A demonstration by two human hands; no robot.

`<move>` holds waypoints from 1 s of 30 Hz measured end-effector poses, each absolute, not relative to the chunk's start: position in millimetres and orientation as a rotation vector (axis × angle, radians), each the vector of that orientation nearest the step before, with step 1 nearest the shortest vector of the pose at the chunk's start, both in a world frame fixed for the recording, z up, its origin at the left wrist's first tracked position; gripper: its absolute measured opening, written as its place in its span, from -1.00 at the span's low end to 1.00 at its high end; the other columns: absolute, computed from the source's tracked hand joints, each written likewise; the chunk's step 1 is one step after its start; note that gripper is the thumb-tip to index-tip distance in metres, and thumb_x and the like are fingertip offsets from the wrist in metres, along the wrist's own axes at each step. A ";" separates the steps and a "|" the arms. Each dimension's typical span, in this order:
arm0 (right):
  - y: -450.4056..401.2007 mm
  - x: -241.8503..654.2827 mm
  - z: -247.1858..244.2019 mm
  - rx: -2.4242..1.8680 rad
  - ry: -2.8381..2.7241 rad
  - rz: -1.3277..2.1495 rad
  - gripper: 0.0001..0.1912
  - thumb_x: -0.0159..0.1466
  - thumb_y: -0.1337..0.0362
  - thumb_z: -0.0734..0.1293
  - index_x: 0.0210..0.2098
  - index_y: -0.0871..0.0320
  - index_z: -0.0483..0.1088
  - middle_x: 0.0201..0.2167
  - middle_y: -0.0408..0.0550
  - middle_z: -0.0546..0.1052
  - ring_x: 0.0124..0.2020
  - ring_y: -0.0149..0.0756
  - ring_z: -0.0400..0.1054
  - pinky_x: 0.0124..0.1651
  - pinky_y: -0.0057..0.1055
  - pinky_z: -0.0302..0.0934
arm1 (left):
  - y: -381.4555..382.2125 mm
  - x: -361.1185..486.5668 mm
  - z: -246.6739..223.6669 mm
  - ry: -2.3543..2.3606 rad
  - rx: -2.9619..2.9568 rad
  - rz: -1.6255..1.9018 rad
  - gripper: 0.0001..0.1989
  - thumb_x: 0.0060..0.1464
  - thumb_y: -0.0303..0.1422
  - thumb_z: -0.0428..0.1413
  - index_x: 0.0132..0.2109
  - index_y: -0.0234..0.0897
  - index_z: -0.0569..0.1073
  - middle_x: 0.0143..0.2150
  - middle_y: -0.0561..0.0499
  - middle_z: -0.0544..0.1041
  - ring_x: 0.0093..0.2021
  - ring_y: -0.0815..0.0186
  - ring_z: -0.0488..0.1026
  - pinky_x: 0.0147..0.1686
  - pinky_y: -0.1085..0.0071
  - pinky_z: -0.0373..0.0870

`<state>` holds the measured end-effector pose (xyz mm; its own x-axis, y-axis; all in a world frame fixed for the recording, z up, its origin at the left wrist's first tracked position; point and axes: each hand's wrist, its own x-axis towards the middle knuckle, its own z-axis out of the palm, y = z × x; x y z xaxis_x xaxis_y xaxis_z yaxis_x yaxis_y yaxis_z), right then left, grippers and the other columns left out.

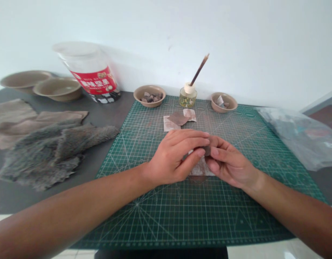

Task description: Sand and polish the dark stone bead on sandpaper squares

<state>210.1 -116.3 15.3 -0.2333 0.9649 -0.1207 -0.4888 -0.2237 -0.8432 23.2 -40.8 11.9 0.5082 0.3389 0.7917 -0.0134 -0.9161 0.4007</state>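
Dark small piece (207, 149), pinched between fingertips of left hand (179, 155) and right hand (228, 162), above green cutting mat (160, 216). Pale stained sheet (202, 169): on mat, beneath hands. Beyond: three paper pieces (177, 118), overlapping; glass jar (188, 98) with upright brush (199, 69); bowl of stones (149, 104), left of jar; smaller bowl (224, 109), right.
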 end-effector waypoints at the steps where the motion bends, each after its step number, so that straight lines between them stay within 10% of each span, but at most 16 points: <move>1: -116.6 209.5 15.9 -0.812 -0.833 1.681 -0.76 0.27 0.22 0.48 -0.37 0.13 0.34 -0.61 -0.28 0.49 -0.66 -0.53 0.34 -0.59 -0.66 0.24 | -40.0 22.3 11.7 0.275 2.426 1.385 -0.78 0.25 -0.44 0.13 0.03 -0.23 0.50 0.07 -0.07 0.60 0.09 0.23 0.55 0.04 0.26 0.48; 18: -118.2 212.0 18.4 -0.852 -0.936 1.613 -0.73 0.32 0.17 0.43 -0.38 0.10 0.28 -0.57 -0.27 0.41 -0.60 -0.51 0.25 -0.54 -0.60 0.14 | -34.1 17.2 11.7 0.195 2.676 1.414 -0.88 0.22 -0.46 0.15 -0.11 -0.17 0.46 0.01 0.01 0.62 0.05 0.27 0.53 0.03 0.29 0.42; 30: -116.3 231.5 15.5 -1.377 -2.352 0.252 -0.89 0.38 0.24 0.35 -0.14 0.12 0.38 -0.21 -0.08 0.50 -0.18 -0.24 0.38 -0.10 -0.27 0.27 | -25.4 2.3 3.4 0.532 2.766 0.472 -0.57 0.13 -0.15 0.20 0.12 -0.18 0.48 0.29 -0.08 0.40 0.33 0.00 0.25 0.31 -0.01 0.14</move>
